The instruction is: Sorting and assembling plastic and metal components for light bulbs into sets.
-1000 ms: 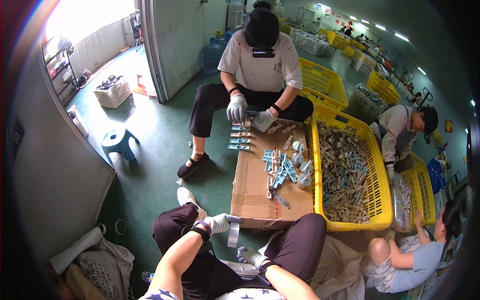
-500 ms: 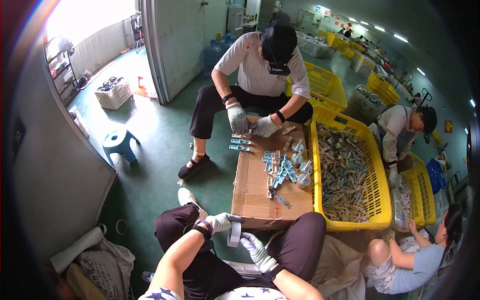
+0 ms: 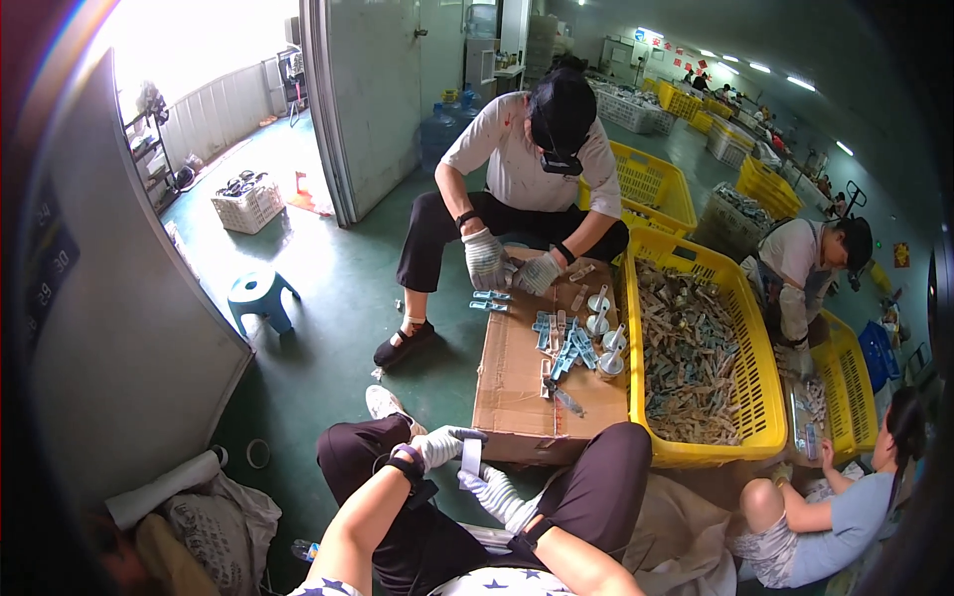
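My left hand, in a striped glove, grips the upper part of a pale roll of tape above my lap. The roll shows edge-on as a flat whitish band. My gloved right hand is at the roll's lower end, its fingers bent against it; what those fingertips pinch is too small to make out. Just ahead stands a cardboard box with blue and pale plastic clips heaped on its top. Small pump bottles line the box's right side.
Across the box a seated co-worker works with gloved hands. A yellow crate full of clips stands to the right, with two more people beyond. On the left are a blue stool, sacks and a ring on the floor.
The roll has turned from showing its ring shape to edge-on. My right hand has come up slightly to the left toward it. The whole view has shifted a little.
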`<action>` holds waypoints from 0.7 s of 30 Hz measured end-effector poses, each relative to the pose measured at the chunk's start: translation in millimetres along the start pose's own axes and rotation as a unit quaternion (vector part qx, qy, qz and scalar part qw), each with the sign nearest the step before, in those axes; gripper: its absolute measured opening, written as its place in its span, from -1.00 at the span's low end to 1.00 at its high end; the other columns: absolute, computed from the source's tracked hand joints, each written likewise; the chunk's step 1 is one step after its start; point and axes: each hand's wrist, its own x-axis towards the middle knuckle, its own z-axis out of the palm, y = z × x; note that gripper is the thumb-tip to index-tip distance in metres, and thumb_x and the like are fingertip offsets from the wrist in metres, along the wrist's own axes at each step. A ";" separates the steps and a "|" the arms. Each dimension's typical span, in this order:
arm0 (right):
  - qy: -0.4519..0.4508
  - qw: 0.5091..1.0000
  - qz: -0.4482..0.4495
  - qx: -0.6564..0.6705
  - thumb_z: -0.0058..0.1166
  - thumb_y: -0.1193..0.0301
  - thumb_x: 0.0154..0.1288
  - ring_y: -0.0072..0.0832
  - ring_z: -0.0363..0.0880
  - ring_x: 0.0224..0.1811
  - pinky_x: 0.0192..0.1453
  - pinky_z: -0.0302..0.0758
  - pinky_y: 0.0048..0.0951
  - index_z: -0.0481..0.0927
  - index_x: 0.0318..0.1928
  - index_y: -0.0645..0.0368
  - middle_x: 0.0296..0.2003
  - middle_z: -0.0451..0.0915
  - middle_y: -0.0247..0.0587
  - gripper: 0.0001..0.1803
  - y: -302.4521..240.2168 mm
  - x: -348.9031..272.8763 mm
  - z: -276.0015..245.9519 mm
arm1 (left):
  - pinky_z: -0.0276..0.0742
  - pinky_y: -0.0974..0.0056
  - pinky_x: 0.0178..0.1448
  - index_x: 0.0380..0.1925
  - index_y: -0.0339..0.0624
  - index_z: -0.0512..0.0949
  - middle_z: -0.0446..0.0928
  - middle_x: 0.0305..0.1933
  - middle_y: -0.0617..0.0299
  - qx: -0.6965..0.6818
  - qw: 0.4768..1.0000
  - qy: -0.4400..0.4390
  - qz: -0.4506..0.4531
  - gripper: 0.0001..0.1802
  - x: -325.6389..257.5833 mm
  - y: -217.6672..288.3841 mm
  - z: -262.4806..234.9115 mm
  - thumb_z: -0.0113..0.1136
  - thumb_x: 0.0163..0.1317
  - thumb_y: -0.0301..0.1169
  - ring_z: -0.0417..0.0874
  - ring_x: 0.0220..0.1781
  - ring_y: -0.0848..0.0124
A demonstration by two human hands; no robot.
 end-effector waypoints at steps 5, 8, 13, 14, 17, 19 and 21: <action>0.005 1.000 -0.019 0.017 0.12 0.33 0.35 -0.71 0.45 -0.21 -0.06 0.43 -0.59 0.58 0.04 0.19 -0.21 0.58 -0.49 -0.69 -8.6 -2.7 1.4 | 0.51 0.35 0.07 0.06 -0.25 0.53 0.60 -0.06 0.27 -0.028 0.999 0.037 0.016 -0.57 -8.4 -9.0 12.6 0.23 0.13 -0.63 0.57 -0.07 0.47; 0.013 0.999 -0.016 0.030 0.14 0.28 0.34 -0.72 0.43 -0.23 -0.07 0.42 -0.57 0.58 0.05 0.17 -0.22 0.59 -0.49 -0.66 -8.6 -10.6 -0.5 | 0.50 0.36 0.07 0.07 -0.22 0.53 0.59 -0.07 0.30 -0.004 0.998 0.041 0.038 -0.56 -9.9 -11.1 19.4 0.26 0.14 -0.60 0.55 -0.07 0.51; 0.035 0.999 -0.010 0.006 0.13 0.27 0.35 -0.72 0.45 -0.26 -0.10 0.43 -0.58 0.59 0.04 0.18 -0.25 0.60 -0.50 -0.66 -9.7 -14.7 -6.2 | 0.52 0.36 0.05 0.14 -0.18 0.48 0.57 -0.09 0.35 -0.049 0.998 0.034 0.032 -0.52 -14.3 -5.7 31.9 0.24 0.16 -0.60 0.56 -0.10 0.50; 0.041 0.999 -0.014 -0.002 0.13 0.28 0.34 -0.72 0.46 -0.27 -0.11 0.44 -0.58 0.60 0.02 0.18 -0.26 0.61 -0.49 -0.67 -10.2 -14.1 -7.7 | 0.52 0.36 0.05 0.14 -0.18 0.48 0.57 -0.09 0.35 -0.047 0.998 0.033 0.031 -0.52 -14.5 -5.1 33.2 0.24 0.16 -0.60 0.56 -0.10 0.50; 0.052 0.998 -0.016 0.009 0.13 0.27 0.34 -0.71 0.49 -0.29 -0.13 0.45 -0.58 0.61 -0.01 0.20 -0.28 0.62 -0.47 -0.69 -13.2 -15.0 -10.9 | 0.53 0.36 0.03 0.17 -0.15 0.45 0.56 -0.09 0.36 -0.014 0.999 0.037 0.034 -0.48 -13.0 -5.8 34.9 0.24 0.16 -0.59 0.57 -0.11 0.52; 0.055 0.998 -0.012 0.027 0.13 0.27 0.34 -0.70 0.50 -0.29 -0.14 0.45 -0.58 0.61 -0.03 0.20 -0.28 0.63 -0.45 -0.69 -18.5 -16.1 -10.5 | 0.53 0.36 0.03 0.19 -0.13 0.42 0.56 -0.10 0.35 -0.070 0.997 0.028 0.030 -0.45 -10.3 -10.8 31.7 0.25 0.15 -0.58 0.56 -0.12 0.53; 0.045 0.999 -0.015 0.011 0.13 0.27 0.35 -0.69 0.52 -0.29 -0.14 0.46 -0.57 0.61 -0.05 0.21 -0.28 0.64 -0.43 -0.70 -25.6 -17.3 -8.9 | 0.53 0.36 0.03 0.20 -0.14 0.42 0.56 -0.11 0.34 -0.072 0.996 0.029 0.035 -0.44 -7.0 -16.4 27.4 0.26 0.15 -0.57 0.57 -0.11 0.52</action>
